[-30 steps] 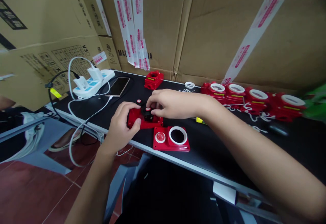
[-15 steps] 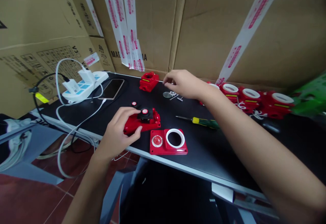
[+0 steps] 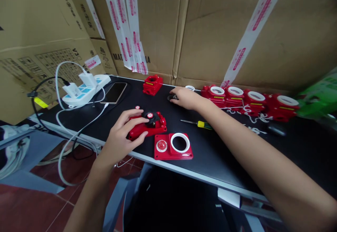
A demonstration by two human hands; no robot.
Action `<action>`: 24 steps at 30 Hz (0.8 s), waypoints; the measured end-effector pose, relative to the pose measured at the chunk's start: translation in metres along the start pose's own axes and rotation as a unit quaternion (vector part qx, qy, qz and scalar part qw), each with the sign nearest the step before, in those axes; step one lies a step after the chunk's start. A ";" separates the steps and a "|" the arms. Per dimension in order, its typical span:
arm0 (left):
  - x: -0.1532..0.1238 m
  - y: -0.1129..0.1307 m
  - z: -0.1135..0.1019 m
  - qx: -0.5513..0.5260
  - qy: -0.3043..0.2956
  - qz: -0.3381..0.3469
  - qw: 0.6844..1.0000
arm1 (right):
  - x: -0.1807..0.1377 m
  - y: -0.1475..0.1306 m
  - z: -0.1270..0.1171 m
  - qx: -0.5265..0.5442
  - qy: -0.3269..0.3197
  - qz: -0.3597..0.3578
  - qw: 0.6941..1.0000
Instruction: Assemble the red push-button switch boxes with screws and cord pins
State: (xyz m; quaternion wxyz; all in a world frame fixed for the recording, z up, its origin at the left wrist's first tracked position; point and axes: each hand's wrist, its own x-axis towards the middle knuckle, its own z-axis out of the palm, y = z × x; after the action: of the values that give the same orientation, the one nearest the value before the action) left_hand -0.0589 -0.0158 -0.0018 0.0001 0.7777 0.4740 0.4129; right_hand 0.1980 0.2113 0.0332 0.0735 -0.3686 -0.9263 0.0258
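Near the front edge of the smooth black tabletop (image 3: 207, 154), the left hand (image 3: 125, 131) grasps a glossy red housing (image 3: 152, 130), knobbly at its right end, with a matte black part (image 3: 151, 122) on it capped by a red-and-white disc (image 3: 150, 115). Just beside lies a shiny red cover (image 3: 169, 152) with a white ring (image 3: 180, 134) and a translucent-looking dome (image 3: 161, 145); farther back, the right hand's (image 3: 186, 98) curled fingers hide whether they hold anything.

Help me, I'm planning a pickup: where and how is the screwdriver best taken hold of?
Probably by the handle, from the near side: it lies flat and is thicker than the slim shaft, which points left; the right forearm hides the handle's right end.
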 end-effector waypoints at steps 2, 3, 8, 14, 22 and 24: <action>0.001 -0.001 0.001 -0.008 -0.005 0.001 1.000 | 0.000 -0.001 0.001 -0.004 0.002 0.002 1.000; 0.001 -0.001 0.001 -0.013 -0.008 0.002 1.000 | 0.001 -0.002 0.001 -0.006 0.003 0.003 1.000; 0.000 0.002 0.003 -0.012 -0.023 -0.007 1.000 | 0.001 -0.007 -0.001 -0.008 0.008 0.006 1.000; 0.000 0.006 0.002 0.001 -0.054 -0.008 0.999 | -0.001 -0.013 -0.006 -0.003 0.025 0.004 1.000; 0.003 0.003 0.001 -0.009 -0.060 0.000 0.998 | -0.002 -0.019 -0.022 0.017 0.035 0.005 0.999; 0.004 0.002 0.001 -0.013 -0.061 -0.001 0.998 | -0.008 -0.030 -0.041 0.036 0.034 -0.005 0.999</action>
State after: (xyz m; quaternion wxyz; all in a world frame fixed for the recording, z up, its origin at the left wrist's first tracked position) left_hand -0.0559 -0.0137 0.0005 0.0396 0.8010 0.4682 0.3710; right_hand 0.1902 0.1839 0.0759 0.1186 -0.3621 -0.9234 0.0459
